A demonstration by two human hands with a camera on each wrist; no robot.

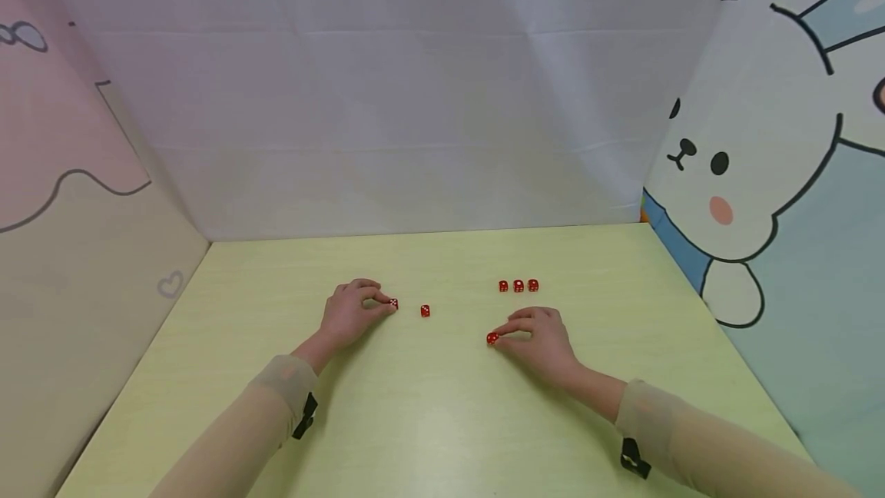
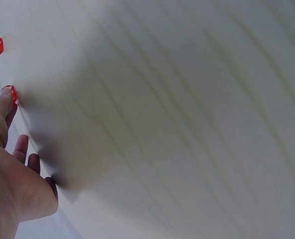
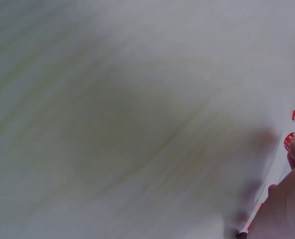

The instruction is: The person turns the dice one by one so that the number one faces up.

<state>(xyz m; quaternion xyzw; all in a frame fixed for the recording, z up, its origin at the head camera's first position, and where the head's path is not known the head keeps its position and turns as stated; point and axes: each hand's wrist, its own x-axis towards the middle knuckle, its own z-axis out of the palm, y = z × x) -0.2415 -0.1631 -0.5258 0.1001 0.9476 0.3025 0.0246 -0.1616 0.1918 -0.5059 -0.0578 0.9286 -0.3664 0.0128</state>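
Observation:
Between thumb and finger my left hand (image 1: 349, 314) pinches a red die (image 1: 393, 303) with white dots, at the table's middle left. A second red die (image 1: 425, 311) lies just right of it, touched by neither hand. My right hand (image 1: 542, 346) pinches another red die (image 1: 492, 338), nearer to me and right of centre. Beyond that hand, three red dice (image 1: 518, 286) stand in a short row. In the left wrist view, the thumb covers part of the held die (image 2: 13, 93). The right wrist view shows the other pinched die (image 3: 291, 142) at its right edge.
The pale yellow wooden table (image 1: 415, 421) ends at a white cloth backdrop (image 1: 415, 98). Printed side panels stand left and right, the right one with a cartoon rabbit (image 1: 747, 175). Dark clips (image 1: 634, 458) hang at both sleeves.

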